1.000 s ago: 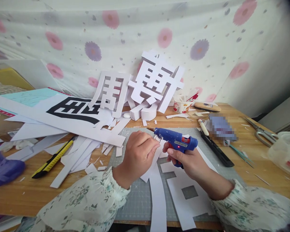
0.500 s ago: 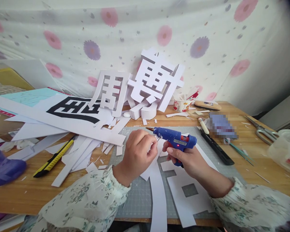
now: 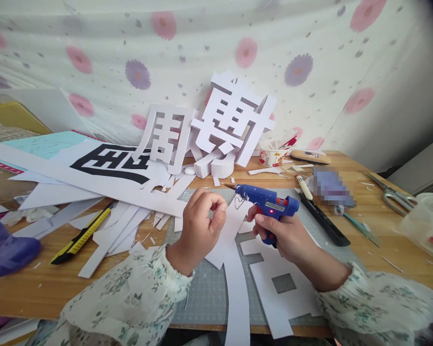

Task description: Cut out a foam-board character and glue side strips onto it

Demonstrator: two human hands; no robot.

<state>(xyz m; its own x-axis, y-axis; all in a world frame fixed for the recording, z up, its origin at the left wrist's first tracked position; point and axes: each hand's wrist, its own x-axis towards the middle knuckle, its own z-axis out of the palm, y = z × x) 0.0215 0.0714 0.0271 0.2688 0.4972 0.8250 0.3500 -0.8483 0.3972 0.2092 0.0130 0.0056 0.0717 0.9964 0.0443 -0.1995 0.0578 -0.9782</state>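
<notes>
Head view: right hand point(image 3: 286, 230) curls its fingers round the glue gun point(image 3: 265, 198), probably light, stiff plastic, best held by the handle point(image 3: 270, 239); left hand point(image 3: 202, 228) looks pinched, can't tell on what.

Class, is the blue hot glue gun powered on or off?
Powered on: a red indicator light glows on the hot glue gun.

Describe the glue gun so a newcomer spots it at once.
On the wooden table, find the gray cutting mat. Above it, the right hand holds the glue gun: blue, with a glowing red light, unlike the white cut pieces on the mat.
</notes>
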